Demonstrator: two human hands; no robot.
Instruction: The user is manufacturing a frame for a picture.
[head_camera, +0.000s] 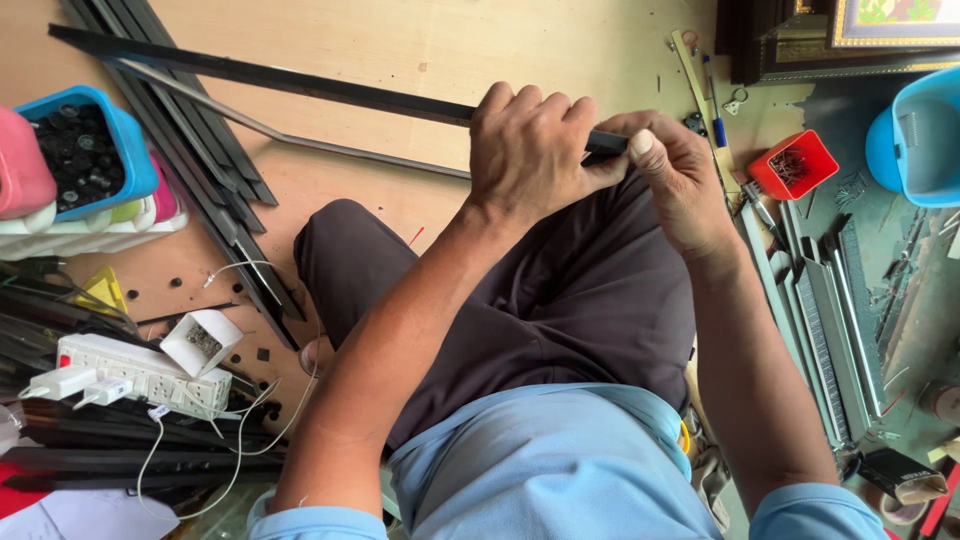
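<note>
A long thin black strip (270, 76) runs from the upper left across the wooden floor to my hands. My left hand (530, 150) is closed around it near its right end. My right hand (675, 175) pinches that end of the strip between thumb and fingers, the two hands touching. Both hands hover above my knees, which are covered by dark trousers (560, 290). A thinner grey metal rod (290, 135) lies under the strip, running toward my left hand.
More black strips (210, 170) lie stacked at the left. A blue tub of dark small parts (85, 145), a white power strip (140, 370) and a small white box (202, 340) sit lower left. A red tray of nails (792, 165), grey strips (815, 320) and a blue bucket (915, 140) are at the right.
</note>
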